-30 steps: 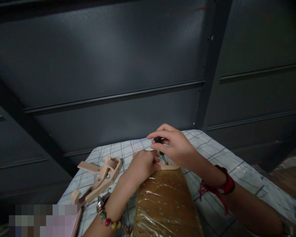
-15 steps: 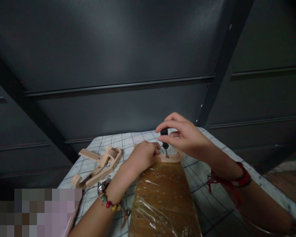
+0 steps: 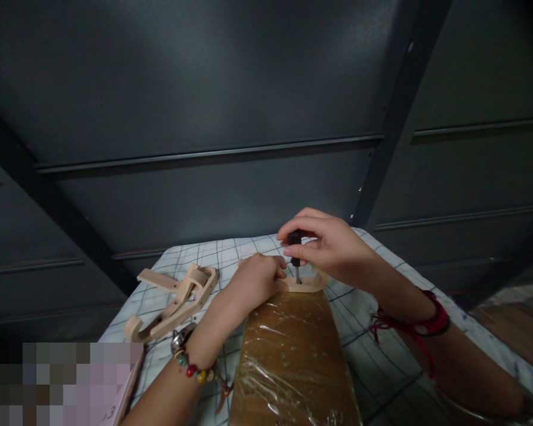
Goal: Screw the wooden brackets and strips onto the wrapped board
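Observation:
My right hand [image 3: 326,239] grips the black handle of a small screwdriver [image 3: 295,251] between thumb and fingers. The screwdriver stands upright, its metal shaft meeting a hole in a pale curved wooden piece [image 3: 308,285]. With bent fingers, my left hand [image 3: 260,275] presses that wooden piece down at its left end. Underneath lies a brown wooden board [image 3: 297,349] wrapped in clear plastic film. Whether a screw sits under the tip is too small to tell. Part of the wooden piece is hidden behind my left hand.
Several similar pale wooden pieces [image 3: 182,302] lie in a pile to the left on the checked tablecloth [image 3: 231,251]. A dark panelled metal wall [image 3: 213,195] rises behind the table. At the lower left is a blurred-out patch with a pinkish edge.
My right hand's fingers have closed further round the screwdriver handle. The left hand stays on the wooden piece, and the whole view has shifted slightly.

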